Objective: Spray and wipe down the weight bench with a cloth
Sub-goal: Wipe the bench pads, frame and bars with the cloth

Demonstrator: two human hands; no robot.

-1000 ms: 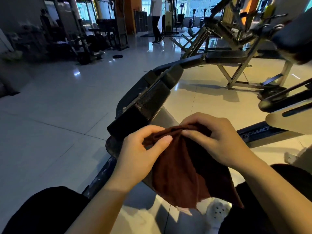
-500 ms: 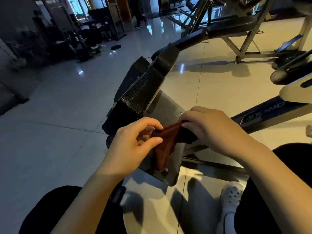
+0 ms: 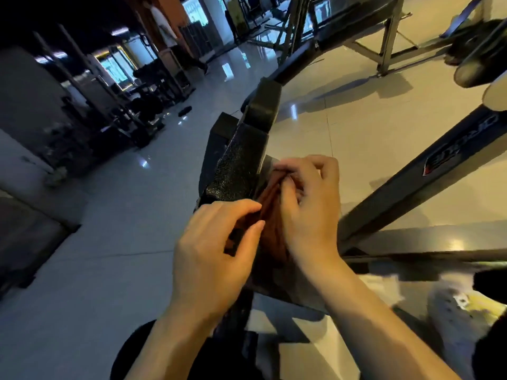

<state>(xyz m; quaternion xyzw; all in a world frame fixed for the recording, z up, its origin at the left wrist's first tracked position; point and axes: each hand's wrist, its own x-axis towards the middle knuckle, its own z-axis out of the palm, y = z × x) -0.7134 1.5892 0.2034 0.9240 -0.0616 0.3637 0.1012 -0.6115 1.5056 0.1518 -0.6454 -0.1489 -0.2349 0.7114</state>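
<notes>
A dark reddish-brown cloth (image 3: 270,215) is bunched up between my two hands, just in front of the black textured pad (image 3: 238,171) of the weight bench. My left hand (image 3: 216,253) pinches the cloth's left edge between thumb and fingers. My right hand (image 3: 310,204) curls over the cloth from the right and grips its upper part. Most of the cloth is hidden by my hands. No spray bottle is in view.
A black frame bar (image 3: 428,185) with a logo runs diagonally on the right. Another metal bench frame (image 3: 384,50) stands beyond on the tiled floor. A person (image 3: 167,37) walks at the far back near dark racks (image 3: 131,105). My white shoe (image 3: 452,319) shows lower right.
The cloth, hanging spread a second ago, is now gathered into a tight bunch. Both hands moved closer together and nearer the bench pad, and the view tilted.
</notes>
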